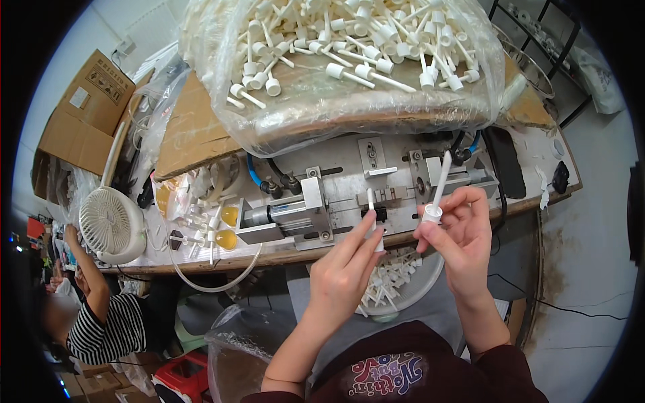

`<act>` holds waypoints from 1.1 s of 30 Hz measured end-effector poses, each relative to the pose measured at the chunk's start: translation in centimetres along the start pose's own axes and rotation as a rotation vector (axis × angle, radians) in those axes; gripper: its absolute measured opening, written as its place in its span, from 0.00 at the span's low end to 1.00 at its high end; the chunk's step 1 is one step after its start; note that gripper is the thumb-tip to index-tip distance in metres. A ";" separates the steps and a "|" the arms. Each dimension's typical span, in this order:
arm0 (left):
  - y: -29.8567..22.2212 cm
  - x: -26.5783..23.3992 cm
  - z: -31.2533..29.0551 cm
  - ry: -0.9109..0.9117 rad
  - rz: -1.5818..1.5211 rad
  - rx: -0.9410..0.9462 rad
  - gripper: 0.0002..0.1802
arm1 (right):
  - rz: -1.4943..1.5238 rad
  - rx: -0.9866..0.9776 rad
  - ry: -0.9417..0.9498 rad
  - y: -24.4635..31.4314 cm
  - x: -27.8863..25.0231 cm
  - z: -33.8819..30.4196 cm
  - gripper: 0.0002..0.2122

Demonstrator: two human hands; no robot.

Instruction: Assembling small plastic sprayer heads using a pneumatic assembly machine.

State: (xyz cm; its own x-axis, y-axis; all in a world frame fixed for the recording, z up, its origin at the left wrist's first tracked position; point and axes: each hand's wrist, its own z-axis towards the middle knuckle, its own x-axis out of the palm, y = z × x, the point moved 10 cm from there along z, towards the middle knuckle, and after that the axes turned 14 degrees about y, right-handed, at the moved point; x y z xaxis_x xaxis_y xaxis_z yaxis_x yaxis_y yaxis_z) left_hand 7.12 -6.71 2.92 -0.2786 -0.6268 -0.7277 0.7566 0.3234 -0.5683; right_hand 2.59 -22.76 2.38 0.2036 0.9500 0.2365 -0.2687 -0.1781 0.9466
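Note:
My right hand (467, 245) is raised at the right of the metal jig. Its thumb and fingers pinch the cap of a white plastic cap with a stick (441, 185), the stick pointing up. My left hand (342, 275) is closed at the jig's front, its fingers on a second white cap with a stick (370, 199). That stick's tip shows above the fingertips, while part of the piece is hidden behind them. Right behind it lies the small central holder (386, 195) of the jig, with a metal clamp block (312, 205) to its left.
A clear plastic bag (302, 111) heaped with white capped sticks lies on cardboard behind the jig. Below the table edge stands a white basin (430, 282) of similar pieces. A white fan (113, 225) and a cardboard box (87, 111) are at left. Another person (107, 326) works at far left.

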 end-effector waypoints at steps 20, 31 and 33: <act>-0.7 -0.1 3.1 0.211 0.281 0.028 0.15 | -0.736 -0.210 0.232 3.4 1.1 -1.1 0.16; 0.0 -10.8 14.1 -0.232 0.422 0.326 0.12 | -1.417 -0.424 0.461 0.6 7.3 -0.7 0.11; 2.1 -9.8 16.3 -0.197 0.421 0.302 0.12 | -1.457 -0.384 0.461 0.0 7.9 0.0 0.12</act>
State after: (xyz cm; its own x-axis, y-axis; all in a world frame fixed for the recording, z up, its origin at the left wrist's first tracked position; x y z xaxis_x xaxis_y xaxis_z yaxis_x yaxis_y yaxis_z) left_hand 21.12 -11.47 15.13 0.1780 -0.6174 -0.7663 0.9228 0.3752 -0.0880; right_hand 4.17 -15.22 4.29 0.2165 0.2467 -0.9446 -0.3332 0.9281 0.1660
